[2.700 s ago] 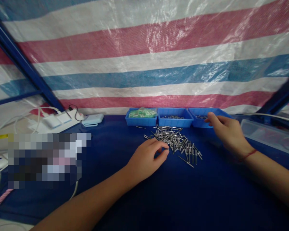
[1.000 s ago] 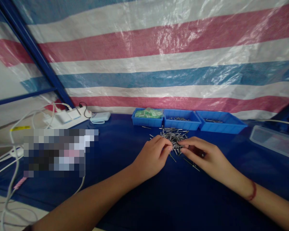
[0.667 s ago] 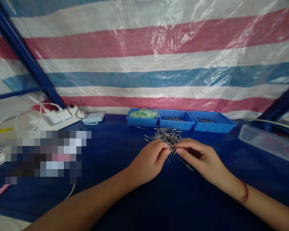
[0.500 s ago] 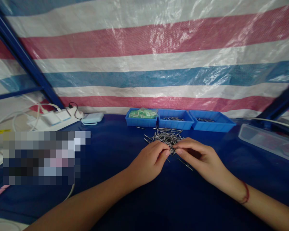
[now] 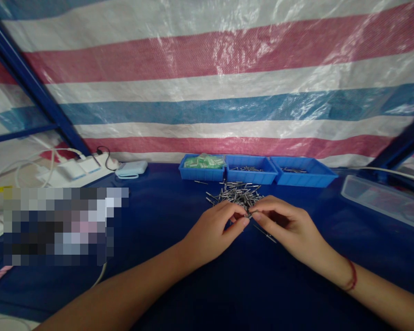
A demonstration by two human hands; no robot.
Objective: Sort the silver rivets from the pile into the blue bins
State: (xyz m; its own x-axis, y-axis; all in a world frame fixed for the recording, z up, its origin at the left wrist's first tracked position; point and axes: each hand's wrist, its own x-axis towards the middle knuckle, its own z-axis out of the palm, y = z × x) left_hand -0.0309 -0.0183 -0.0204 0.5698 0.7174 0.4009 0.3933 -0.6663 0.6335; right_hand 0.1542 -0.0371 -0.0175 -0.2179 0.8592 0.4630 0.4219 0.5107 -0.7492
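Observation:
A loose heap of slim metal pins, rod-like with thicker sections, lies on the blue tabletop just beyond my fingers. My right hand is closed in a pinch of thumb and forefinger on a small metal pin, mostly hidden by the fingertips. Close against it, my left hand has its thumb and forefinger bent together, tips almost touching the right hand's; what lies between them is too small to make out. A few stray pins rest under the right hand.
Three blue bins stand along the back: the left bin holds green-and-clear packets, the middle bin and right bin hold metal pins. A clear plastic lid lies at right. A power strip and light-blue case sit at left.
My left hand has shifted slightly right, toward the right fingertips, and the gap between its thumb and forefinger has widened a little. The right hand keeps its pinch.

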